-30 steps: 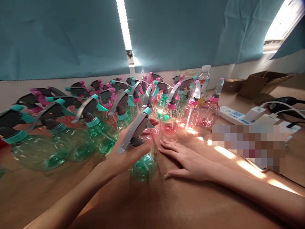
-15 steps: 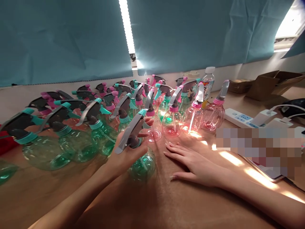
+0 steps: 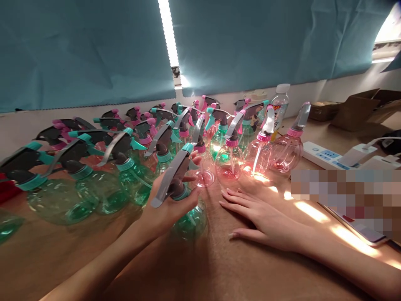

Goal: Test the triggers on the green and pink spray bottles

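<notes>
My left hand [image 3: 161, 213] is wrapped round the neck of a clear green spray bottle [image 3: 192, 221] with a grey and teal trigger head. Some of its fingers show past the far side of the neck, near the trigger. The bottle is close to the brown tabletop; whether its base touches is hard to see. My right hand [image 3: 266, 215] lies palm down on the table to the right of that bottle, fingers spread, holding nothing. Just beyond both hands stand pink-collared spray bottles [image 3: 230, 163], and other green ones [image 3: 102, 192] stand to the left.
Several more spray bottles crowd the table toward the wall. A clear capped bottle [image 3: 278, 106] stands behind the pink ones. To the right are a white power strip [image 3: 322, 154] with chargers, a phone [image 3: 369, 236] partly blurred out, and an open cardboard box [image 3: 360, 110].
The view has shifted slightly, so things on the right appear farther right. My left hand keeps its hold on the green spray bottle, and my right hand stays flat on the table.
</notes>
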{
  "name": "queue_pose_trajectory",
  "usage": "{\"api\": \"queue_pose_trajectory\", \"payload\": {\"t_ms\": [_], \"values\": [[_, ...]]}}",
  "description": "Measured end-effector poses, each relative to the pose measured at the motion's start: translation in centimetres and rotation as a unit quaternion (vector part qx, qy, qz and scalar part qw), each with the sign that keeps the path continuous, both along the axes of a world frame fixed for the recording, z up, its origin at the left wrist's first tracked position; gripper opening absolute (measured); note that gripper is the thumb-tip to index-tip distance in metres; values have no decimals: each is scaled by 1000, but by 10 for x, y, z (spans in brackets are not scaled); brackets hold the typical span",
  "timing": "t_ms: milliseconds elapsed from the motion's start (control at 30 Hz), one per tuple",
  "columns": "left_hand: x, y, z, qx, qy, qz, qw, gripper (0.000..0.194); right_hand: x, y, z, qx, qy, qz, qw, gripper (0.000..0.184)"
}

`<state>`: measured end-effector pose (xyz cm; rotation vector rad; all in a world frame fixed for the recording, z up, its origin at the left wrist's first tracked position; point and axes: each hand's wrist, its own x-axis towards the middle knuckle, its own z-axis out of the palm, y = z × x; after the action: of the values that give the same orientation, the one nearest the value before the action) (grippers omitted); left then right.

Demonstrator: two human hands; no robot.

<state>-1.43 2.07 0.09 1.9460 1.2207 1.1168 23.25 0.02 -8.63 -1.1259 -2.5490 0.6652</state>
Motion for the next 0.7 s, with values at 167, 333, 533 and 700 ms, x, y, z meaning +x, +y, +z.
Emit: {"api": "queue_pose_trajectory", "payload": {"t_ms": [167,333,533,700], "values": [[-2,4,-2,22,-18,-39,999,52,-1,0,1,-2,-3,-3,1000,72],[-2,4,-2,27,-30,-61,997,52,0,-1,0,-1,-3,-3,1000,72],[-2,4,-1,25,-27,-49,998,53,0,-1,0,-10,5,-6,1000,71],[-3,2,3,33,9,-33,999,39,-1,-1,3,-14,-8,-9,1000,72]]}}
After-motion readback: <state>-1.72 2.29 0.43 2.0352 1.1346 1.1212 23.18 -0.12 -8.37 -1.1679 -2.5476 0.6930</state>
